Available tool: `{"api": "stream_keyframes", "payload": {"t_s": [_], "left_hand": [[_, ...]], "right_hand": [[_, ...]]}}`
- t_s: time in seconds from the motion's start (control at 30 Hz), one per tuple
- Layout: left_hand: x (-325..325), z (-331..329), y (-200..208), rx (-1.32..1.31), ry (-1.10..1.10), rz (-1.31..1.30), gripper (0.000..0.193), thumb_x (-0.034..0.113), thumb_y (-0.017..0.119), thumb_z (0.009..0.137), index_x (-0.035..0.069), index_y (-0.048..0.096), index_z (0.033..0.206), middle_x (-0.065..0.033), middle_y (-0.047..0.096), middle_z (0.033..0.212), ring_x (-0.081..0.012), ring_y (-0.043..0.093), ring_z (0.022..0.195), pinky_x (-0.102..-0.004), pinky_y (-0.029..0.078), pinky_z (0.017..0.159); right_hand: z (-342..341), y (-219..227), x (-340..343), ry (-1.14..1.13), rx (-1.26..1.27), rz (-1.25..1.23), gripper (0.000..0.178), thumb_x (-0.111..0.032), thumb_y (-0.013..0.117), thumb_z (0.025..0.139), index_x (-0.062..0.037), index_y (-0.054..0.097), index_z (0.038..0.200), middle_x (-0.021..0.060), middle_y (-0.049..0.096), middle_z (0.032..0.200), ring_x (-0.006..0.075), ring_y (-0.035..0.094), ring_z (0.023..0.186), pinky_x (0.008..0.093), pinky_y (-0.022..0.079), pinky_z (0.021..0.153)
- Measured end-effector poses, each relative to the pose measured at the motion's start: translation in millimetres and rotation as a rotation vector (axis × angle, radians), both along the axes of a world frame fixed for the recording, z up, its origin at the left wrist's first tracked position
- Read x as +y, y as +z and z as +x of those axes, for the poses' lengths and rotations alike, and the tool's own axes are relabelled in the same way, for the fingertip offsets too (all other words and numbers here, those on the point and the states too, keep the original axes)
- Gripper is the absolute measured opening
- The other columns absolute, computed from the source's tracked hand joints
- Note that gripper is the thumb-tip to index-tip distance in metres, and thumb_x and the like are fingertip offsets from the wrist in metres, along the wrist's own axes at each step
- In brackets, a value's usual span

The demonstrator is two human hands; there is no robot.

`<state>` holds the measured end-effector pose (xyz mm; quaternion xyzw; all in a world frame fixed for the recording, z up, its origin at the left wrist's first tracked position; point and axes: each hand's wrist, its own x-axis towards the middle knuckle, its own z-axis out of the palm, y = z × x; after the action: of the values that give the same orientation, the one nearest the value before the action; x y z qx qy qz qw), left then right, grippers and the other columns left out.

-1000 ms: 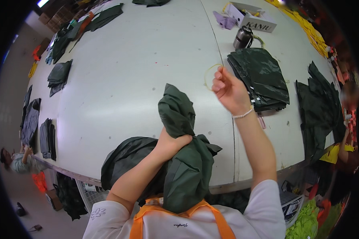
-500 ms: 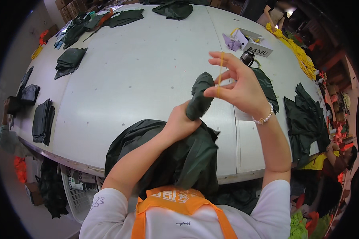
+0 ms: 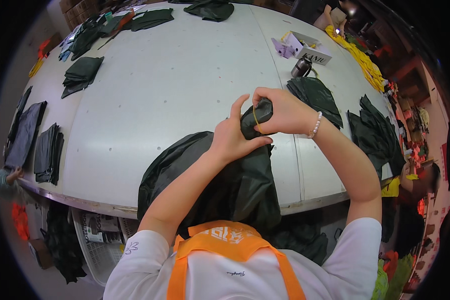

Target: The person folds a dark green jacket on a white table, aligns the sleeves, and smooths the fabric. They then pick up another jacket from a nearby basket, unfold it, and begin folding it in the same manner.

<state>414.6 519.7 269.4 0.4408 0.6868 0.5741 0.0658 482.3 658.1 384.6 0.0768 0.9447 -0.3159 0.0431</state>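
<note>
A tight roll of dark green, slightly shiny fabric (image 3: pixel 248 125) stands up in front of me, above a loose heap of the same fabric (image 3: pixel 235 185) that hangs over the table edge against my apron. My left hand (image 3: pixel 230 137) cups the roll from the left, index finger raised and thumb stretched out below; its other fingers are hidden. From the right, my right hand (image 3: pixel 282 112) grips the top end of the roll with bent fingers. A yellow rubber band (image 3: pixel 255 119) runs across the roll beside the right fingers; its far side is out of sight.
Folded dark fabric (image 3: pixel 315 97) lies right, beside a metal flask (image 3: pixel 301 66) and a white box (image 3: pixel 310 47). More dark stacks lie left (image 3: pixel 49 152) and far left (image 3: pixel 82 75). A white basket (image 3: pixel 97 250) stands below the table (image 3: pixel 150 95). Other people work at its edges.
My right hand has brought the rubber band, earlier stretched on its fingers, down onto the roll. My left hand has loosened its wrap, raising the index finger. At left, a co-worker's dark piece now lies flat.
</note>
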Motion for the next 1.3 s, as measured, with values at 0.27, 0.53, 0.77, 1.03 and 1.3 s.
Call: {"api": "stream_keyframes", "payload": {"t_s": [0.27,0.53,0.77,1.03,1.3], "left_hand": [[-9,-11,-8,0.084,-0.099,0.135,0.053,0.016,0.074,0.076,0.007,0.050,0.122,-0.0125,0.067,0.098,-0.0257,0.066,0.089,-0.0313,0.051,0.077],[2,-8,-13,-0.017,0.038,0.177,0.041,0.017,0.073,0.076,0.007,0.048,0.106,-0.0136,0.063,0.080,-0.0308,0.063,0.073,-0.0368,0.048,0.066],[-7,-42,-10,-0.703,0.004,0.443,0.029,0.018,0.065,0.088,0.002,0.052,0.108,-0.0054,0.063,0.095,-0.0124,0.058,0.085,-0.0253,0.047,0.074],[-23,-35,-25,-1.357,-0.319,0.590,0.041,0.032,0.055,0.094,0.000,0.051,0.118,-0.0068,0.062,0.102,-0.0165,0.060,0.090,-0.0307,0.048,0.080],[-36,11,15,-1.043,-0.607,0.523,0.048,0.017,0.060,0.089,-0.001,0.043,0.130,-0.0101,0.058,0.116,-0.0184,0.057,0.105,-0.0315,0.044,0.093]], "right_hand": [[9,-13,-12,-0.100,0.210,-0.005,0.056,-0.020,0.079,0.062,-0.0016,0.049,0.107,0.0126,0.062,0.090,0.0202,0.063,0.081,0.0291,0.050,0.070],[27,-50,-34,-0.415,0.558,-0.084,0.070,-0.015,0.080,0.066,-0.0020,0.036,0.120,0.0152,0.060,0.098,0.0267,0.063,0.090,0.0342,0.049,0.080],[79,-96,-17,-0.224,0.805,0.441,0.016,-0.014,0.066,0.082,-0.0081,0.060,0.069,0.0058,0.049,0.053,0.0218,0.050,0.048,0.0314,0.039,0.046],[145,-69,-17,-0.177,1.049,-1.929,0.008,-0.011,0.049,0.091,-0.0041,0.051,0.091,0.0015,0.043,0.064,0.0100,0.035,0.055,0.0250,0.027,0.049],[50,-92,-7,-0.518,1.157,-1.509,0.057,-0.012,0.057,0.090,-0.0004,0.032,0.140,0.0164,0.038,0.142,0.0269,0.045,0.126,0.0392,0.046,0.099]]}}
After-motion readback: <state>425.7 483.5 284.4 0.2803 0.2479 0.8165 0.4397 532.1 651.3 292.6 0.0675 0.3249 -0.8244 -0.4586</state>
